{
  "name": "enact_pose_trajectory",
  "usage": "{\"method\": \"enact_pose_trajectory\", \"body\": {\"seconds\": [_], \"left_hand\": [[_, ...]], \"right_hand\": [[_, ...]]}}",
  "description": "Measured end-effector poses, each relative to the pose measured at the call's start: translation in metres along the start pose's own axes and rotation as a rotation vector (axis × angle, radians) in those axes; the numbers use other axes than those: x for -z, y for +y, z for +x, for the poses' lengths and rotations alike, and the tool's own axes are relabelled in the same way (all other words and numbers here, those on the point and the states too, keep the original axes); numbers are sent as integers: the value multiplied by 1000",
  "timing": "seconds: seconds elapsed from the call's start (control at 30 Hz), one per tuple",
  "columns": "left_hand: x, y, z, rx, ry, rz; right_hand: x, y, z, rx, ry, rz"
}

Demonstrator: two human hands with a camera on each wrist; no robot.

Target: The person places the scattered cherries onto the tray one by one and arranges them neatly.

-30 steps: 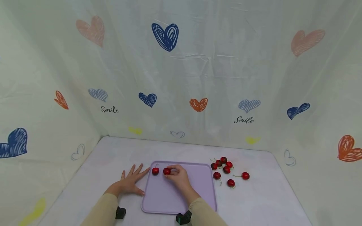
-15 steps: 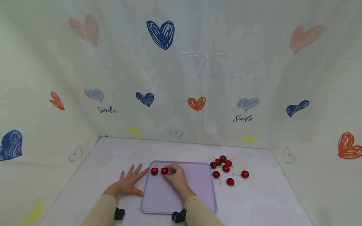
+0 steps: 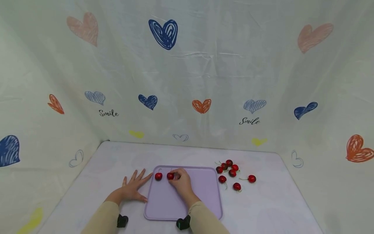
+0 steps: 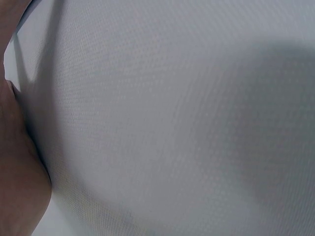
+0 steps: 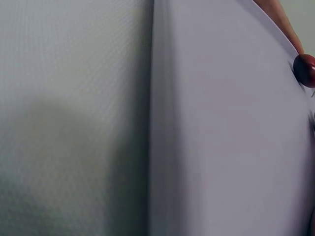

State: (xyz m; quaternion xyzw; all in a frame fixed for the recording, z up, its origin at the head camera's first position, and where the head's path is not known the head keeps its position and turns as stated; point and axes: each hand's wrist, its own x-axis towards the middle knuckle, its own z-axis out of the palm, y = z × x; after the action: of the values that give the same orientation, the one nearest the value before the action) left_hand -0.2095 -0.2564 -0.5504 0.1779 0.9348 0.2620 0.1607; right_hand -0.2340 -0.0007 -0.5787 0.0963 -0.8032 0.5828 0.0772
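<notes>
In the head view my right hand (image 3: 183, 185) pinches a red cherry (image 3: 170, 176) by its side, over the upper left part of a lilac tray (image 3: 184, 203). Left of it on the tray is another cherry (image 3: 158, 176), its stem pointing to the back. My left hand (image 3: 131, 189) lies spread on the table, with fingertips at the tray's left rim. The left wrist view has only the edge of that hand (image 4: 19, 162) beside pale cloth. A cherry (image 5: 305, 70) shows at the right edge of the right wrist view, beyond the tray surface.
Several loose cherries (image 3: 232, 173) with stems lie on the white table (image 3: 257, 208) right of the tray. One cherry (image 3: 251, 178) sits farther right. A curtain (image 3: 187, 71) printed with hearts hangs behind the table and at its sides.
The right hand and its cherry have shifted slightly left on the tray, nearer the other cherry, within the last second. The left hand keeps its place. The whole view has moved a little.
</notes>
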Motion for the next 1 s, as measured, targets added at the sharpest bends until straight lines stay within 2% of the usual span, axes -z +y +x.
{"method": "enact_pose_trajectory", "body": {"seconds": [0.2, 0.3, 0.43, 0.6, 0.8, 1.0], "left_hand": [[-5, -4, 2, 1, 0, 38], [-5, -3, 2, -6, 9, 16], [-3, -2, 1, -7, 6, -9], [-5, -6, 3, 4, -1, 28], [4, 5, -1, 0, -11, -9], [5, 12, -2, 37, -21, 33]], "right_hand": [[2, -2, -1, -34, -11, -26], [2, -3, -2, -43, -18, -30], [2, -2, -2, -25, -19, -31], [1, -2, -1, -14, -23, -46], [0, 0, -1, -19, -31, -49], [-1, 2, 0, -3, -24, -54]]}}
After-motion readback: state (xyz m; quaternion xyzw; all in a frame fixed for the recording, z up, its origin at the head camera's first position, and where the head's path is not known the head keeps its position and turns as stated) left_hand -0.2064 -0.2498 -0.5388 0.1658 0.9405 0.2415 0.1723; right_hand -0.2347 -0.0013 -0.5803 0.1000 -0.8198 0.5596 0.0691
